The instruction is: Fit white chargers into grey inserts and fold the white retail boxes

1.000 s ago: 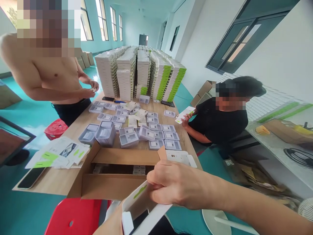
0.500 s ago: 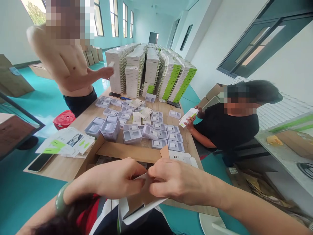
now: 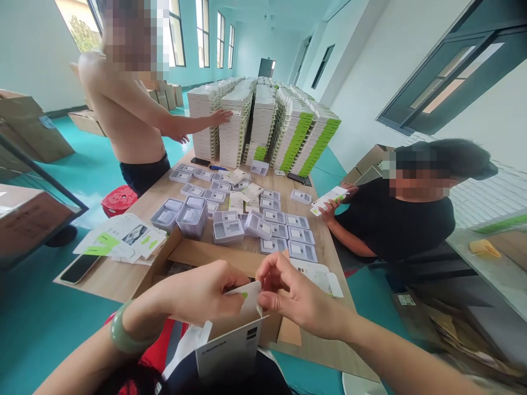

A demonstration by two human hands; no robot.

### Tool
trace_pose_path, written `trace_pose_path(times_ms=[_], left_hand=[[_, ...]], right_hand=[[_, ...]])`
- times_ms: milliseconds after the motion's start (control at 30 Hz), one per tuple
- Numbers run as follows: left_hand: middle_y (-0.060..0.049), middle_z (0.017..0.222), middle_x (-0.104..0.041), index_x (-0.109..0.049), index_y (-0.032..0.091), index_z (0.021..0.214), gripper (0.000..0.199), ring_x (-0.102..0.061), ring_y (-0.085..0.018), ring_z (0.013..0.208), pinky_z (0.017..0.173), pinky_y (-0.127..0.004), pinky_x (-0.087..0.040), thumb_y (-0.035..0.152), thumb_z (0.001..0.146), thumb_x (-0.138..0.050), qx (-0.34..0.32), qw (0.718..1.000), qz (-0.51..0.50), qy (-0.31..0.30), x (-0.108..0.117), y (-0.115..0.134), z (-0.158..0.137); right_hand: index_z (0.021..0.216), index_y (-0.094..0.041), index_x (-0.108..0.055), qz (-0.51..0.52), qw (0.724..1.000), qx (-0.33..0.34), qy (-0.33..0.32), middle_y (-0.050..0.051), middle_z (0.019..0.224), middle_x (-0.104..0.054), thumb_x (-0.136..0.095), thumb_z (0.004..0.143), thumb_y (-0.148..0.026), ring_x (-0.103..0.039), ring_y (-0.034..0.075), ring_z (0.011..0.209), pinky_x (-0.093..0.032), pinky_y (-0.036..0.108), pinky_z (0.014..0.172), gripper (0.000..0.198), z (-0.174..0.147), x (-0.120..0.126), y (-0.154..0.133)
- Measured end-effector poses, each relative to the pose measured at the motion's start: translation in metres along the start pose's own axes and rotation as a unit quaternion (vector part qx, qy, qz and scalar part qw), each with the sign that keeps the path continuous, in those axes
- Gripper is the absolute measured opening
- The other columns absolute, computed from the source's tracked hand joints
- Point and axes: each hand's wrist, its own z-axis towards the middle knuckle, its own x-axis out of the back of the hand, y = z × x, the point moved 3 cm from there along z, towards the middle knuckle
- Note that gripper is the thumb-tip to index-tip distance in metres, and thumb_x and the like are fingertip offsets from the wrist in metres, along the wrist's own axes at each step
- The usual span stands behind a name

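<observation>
A white carton [image 3: 228, 348] with black print stands partly folded in front of my body, its brown inside showing. My left hand [image 3: 206, 293], below a green bangle, is closed with its fingers around an upper panel of it that bears a green mark. Thumb and fingers of my right hand [image 3: 298, 302] pinch the right edge of that same panel, by a small side flap. Just beyond my hands an open brown cardboard box [image 3: 214, 257] sits on the table, its contents mostly hidden. Flat white carton blanks [image 3: 321, 277] lie to the right of it.
White plastic trays [image 3: 274, 216] with small white items cover the table's middle. Tall stacks of cartons [image 3: 263, 118] rise behind. Papers [image 3: 119, 238] and a phone [image 3: 80, 269] lie left. One co-worker [image 3: 123, 109] touches a stack; another [image 3: 411, 214] holds a white carton.
My right hand has loosened and shifted to the panel's right edge. The carton has turned, so its printed side shows. The standing co-worker has stretched an arm to the stacks.
</observation>
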Motion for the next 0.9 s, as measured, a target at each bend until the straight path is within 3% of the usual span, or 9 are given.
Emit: trace_pose_path(times_ms=[67,133,200,267,300,400,600,800,900], left_hand=[[0.009,0.058,-0.032,-0.045,0.021,0.062,0.028,-0.026,-0.009,0.055,0.049,-0.028,-0.020,0.029,0.086,-0.057,0.005,0.999,-0.037,0.020,0.000,-0.009,0.002],[0.007,0.063,-0.047,-0.063,0.017,0.075,0.028,-0.037,-0.010,0.059,0.053,-0.025,-0.028,0.042,0.088,-0.061,0.022,0.992,-0.106,0.057,-0.003,-0.027,0.000],[-0.001,0.085,-0.068,-0.073,0.017,0.096,0.036,-0.057,-0.017,0.078,0.067,-0.025,-0.042,0.050,0.087,-0.064,0.033,0.971,-0.201,0.129,-0.009,-0.051,-0.005],[-0.006,0.110,-0.075,-0.074,0.021,0.111,0.043,-0.063,-0.025,0.102,0.083,-0.032,-0.049,0.053,0.084,-0.068,0.022,0.933,-0.302,0.196,-0.020,-0.073,-0.010],[-0.007,0.115,-0.076,-0.074,0.022,0.116,0.046,-0.064,-0.026,0.107,0.088,-0.035,-0.049,0.055,0.083,-0.068,0.006,0.916,-0.357,0.184,-0.029,-0.080,-0.011],[-0.008,0.105,-0.080,-0.077,0.019,0.109,0.050,-0.069,-0.026,0.098,0.085,-0.035,-0.051,0.060,0.082,-0.068,-0.025,0.857,-0.487,0.167,-0.050,-0.092,-0.006],[-0.004,0.067,-0.078,-0.078,0.013,0.074,0.040,-0.066,-0.018,0.060,0.063,-0.028,-0.049,0.043,0.050,-0.090,0.064,0.725,-0.655,0.204,-0.066,-0.114,0.014],[-0.007,0.073,-0.081,-0.080,0.011,0.081,0.039,-0.070,-0.022,0.068,0.070,-0.031,-0.051,0.040,0.057,-0.091,0.054,0.726,-0.663,0.175,-0.064,-0.120,0.014],[-0.007,0.079,-0.082,-0.081,0.013,0.091,0.038,-0.072,-0.022,0.074,0.074,-0.031,-0.050,0.046,0.072,-0.083,0.046,0.738,-0.663,0.122,-0.066,-0.107,0.015]], right_hand=[[0.099,-0.023,-0.047,0.081,0.992,-0.093,0.001,-0.005,0.084,-0.051,-0.075,0.079,-0.041,-0.051,0.014,0.078,-0.040,0.027,0.071,0.039,0.007,-0.009,0.007],[0.093,-0.022,-0.050,0.146,0.976,-0.160,-0.008,-0.005,0.082,-0.052,-0.075,0.071,-0.033,-0.049,0.013,0.078,-0.037,0.027,0.072,0.036,0.013,-0.016,0.012],[0.089,-0.022,-0.052,0.191,0.963,-0.188,0.007,-0.005,0.082,-0.054,-0.072,0.067,-0.028,-0.050,0.013,0.079,-0.035,0.027,0.073,0.031,0.018,-0.020,0.017],[0.089,-0.022,-0.052,0.219,0.957,-0.187,0.044,-0.005,0.083,-0.057,-0.072,0.068,-0.030,-0.051,0.014,0.080,-0.036,0.027,0.076,0.030,0.023,-0.023,0.023],[0.089,-0.022,-0.052,0.234,0.953,-0.183,0.061,-0.005,0.084,-0.059,-0.072,0.069,-0.032,-0.052,0.014,0.081,-0.037,0.028,0.078,0.030,0.025,-0.025,0.027],[0.092,-0.022,-0.054,0.273,0.942,-0.168,0.099,-0.004,0.088,-0.062,-0.073,0.073,-0.041,-0.054,0.014,0.081,-0.040,0.029,0.083,0.033,0.029,-0.032,0.036],[0.099,-0.024,-0.052,0.277,0.945,-0.132,0.116,-0.002,0.098,-0.061,-0.083,0.069,-0.057,-0.059,0.018,0.094,-0.046,0.033,0.091,0.053,0.040,-0.043,0.039],[0.106,-0.026,-0.058,0.146,0.951,-0.067,0.264,0.001,0.093,-0.059,-0.053,0.088,-0.074,-0.059,0.022,0.088,-0.050,0.035,0.082,0.051,0.033,-0.049,0.047],[0.125,-0.030,-0.055,0.140,0.939,-0.018,0.315,0.005,0.111,-0.066,-0.045,0.095,-0.071,-0.064,0.025,0.099,-0.053,0.037,0.087,0.052,0.022,-0.062,0.052]])
